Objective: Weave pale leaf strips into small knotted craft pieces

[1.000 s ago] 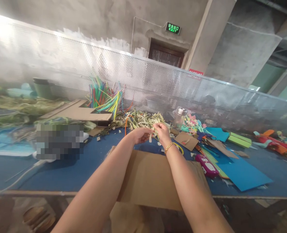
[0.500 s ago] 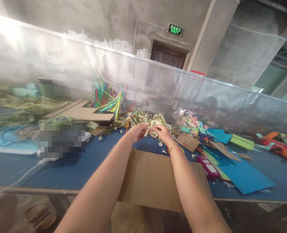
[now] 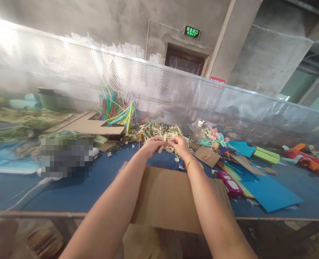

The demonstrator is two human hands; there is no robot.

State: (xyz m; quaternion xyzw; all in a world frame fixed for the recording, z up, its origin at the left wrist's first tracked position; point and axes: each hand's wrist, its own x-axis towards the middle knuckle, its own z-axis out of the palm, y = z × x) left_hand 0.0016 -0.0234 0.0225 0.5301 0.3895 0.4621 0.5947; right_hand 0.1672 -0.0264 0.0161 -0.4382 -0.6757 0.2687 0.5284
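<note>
Evidently, thin, ribbon-like plant material is dominating the middle of the desk: a tangled heap of pale green and straw-coloured strips is lying just beyond the hands, curling and looping, with small flat scraps scattering over the smooth blue surface. Nearer the person, a broad sheet of plain brown cardboard is resting under the forearms, its front edge jutting past the desk's edge. Behind the heap on the left, slender, fuzzy-looking stems in many colours are fanning upward; on the right, a clear, cylindrical bottle with a shiny metal lid is standing upright. A perforated metal panel is running behind everything.

The left hand is curling inward, its thumb and fingers closing in a pinch on a narrow pale strip. The right hand, fingers bent, is pinching the same strip from the other side, the fingertips nearly meeting. The strip is sitting between them, above the desk; its exact fold is too small to tell.
</note>
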